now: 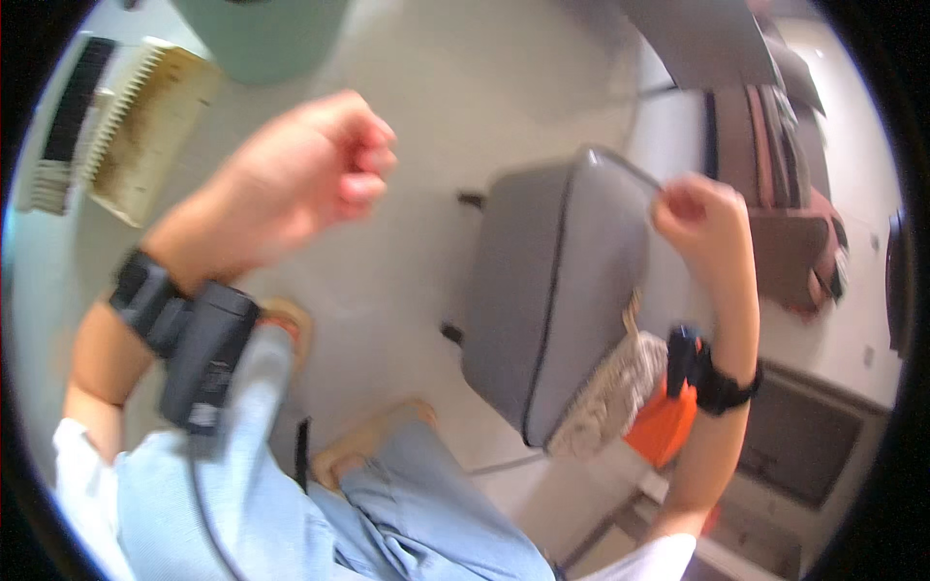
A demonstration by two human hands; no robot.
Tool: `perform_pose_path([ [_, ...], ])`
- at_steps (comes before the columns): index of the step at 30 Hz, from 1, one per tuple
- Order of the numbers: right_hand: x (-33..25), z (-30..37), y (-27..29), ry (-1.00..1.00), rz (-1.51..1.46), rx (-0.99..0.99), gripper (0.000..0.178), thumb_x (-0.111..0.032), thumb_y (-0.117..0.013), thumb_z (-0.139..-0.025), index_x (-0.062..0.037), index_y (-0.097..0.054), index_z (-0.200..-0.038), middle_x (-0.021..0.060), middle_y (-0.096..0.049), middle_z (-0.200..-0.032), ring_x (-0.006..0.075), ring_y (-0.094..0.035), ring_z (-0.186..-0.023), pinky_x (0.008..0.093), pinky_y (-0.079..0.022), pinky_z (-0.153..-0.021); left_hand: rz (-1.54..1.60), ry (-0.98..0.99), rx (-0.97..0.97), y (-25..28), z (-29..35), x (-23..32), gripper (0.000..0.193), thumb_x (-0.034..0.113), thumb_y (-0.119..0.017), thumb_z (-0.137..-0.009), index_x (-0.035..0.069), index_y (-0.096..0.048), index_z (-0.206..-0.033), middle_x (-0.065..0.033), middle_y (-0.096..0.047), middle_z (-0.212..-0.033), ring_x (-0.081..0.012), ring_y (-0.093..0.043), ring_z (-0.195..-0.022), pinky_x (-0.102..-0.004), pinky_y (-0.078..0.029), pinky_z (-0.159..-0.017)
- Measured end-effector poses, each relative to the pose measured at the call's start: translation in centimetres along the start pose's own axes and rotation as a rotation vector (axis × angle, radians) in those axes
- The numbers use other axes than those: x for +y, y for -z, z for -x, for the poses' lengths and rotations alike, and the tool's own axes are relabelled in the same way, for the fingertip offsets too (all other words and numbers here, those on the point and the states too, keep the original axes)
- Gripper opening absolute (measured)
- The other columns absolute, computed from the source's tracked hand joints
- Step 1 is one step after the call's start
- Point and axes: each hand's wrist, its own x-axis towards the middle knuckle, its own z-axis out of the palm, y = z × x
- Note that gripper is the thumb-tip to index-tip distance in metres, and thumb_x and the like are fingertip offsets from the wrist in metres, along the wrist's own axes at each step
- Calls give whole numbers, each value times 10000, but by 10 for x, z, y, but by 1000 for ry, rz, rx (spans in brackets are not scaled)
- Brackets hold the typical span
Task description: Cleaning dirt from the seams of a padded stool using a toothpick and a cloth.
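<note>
nearest, the left hand (305,174) is curled closed, nothing visible inside; right of centre stands a grey padded seat (518,290), the right hand (707,221) bent beside its right edge, grip unclear; seemingly handling the seat, which calls for a sure hold

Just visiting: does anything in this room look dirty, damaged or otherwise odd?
One thing: the cream toothed dustpan at the upper left, beyond the left hand, has brownish smudges across its inner face. They stand out against the pale plastic and look like dirt. I see no clear spill or breakage, though parts are blurred.
</note>
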Motion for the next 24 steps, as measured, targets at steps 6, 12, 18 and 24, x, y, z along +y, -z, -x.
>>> perform_pose_path([
  [6, 4, 68, 28, -282, -219, 135, 48, 22, -580, -663, 10, -533, -665, 41, -517, -589, 90, -500, -537, 214, -410, -522, 128, 5, -54, 4, -11, 17, 181, 169, -386, -848, 108, -394, -678, 29, -339, -602, -79, -321, -503, -214, -288, -498],
  [12, 1, 136, 41, -456, -311, 201, 66, 81, -521, -701, 18, -501, -697, 45, -512, -663, 84, -524, -572, 191, -416, -525, -193, -570, 156, -12, -7, 77, 239, 220, -336, -915, 89, -425, -736, 26, -343, -593, -62, -336, -467, -222, -303, -426],
  [18, -29, 161, 58, -408, -61, 359, 35, 34, -559, -700, 31, -543, -731, 58, -540, -669, 109, -539, -608, 213, -428, -580, -1142, -1185, 385, 60, -48, 196, 182, 203, -432, -889, 62, -436, -775, -13, -452, -597, -92, -425, -485, -221, -361, -393],
  [24, -2, 226, 39, -786, -165, 427, 56, -4, -579, -742, 33, -567, -782, 42, -567, -712, 106, -561, -670, 212, -441, -641, -1572, -850, 606, 101, -94, 224, 151, 200, -453, -881, 53, -429, -857, -32, -480, -637, -100, -451, -509, -214, -374, -417],
])
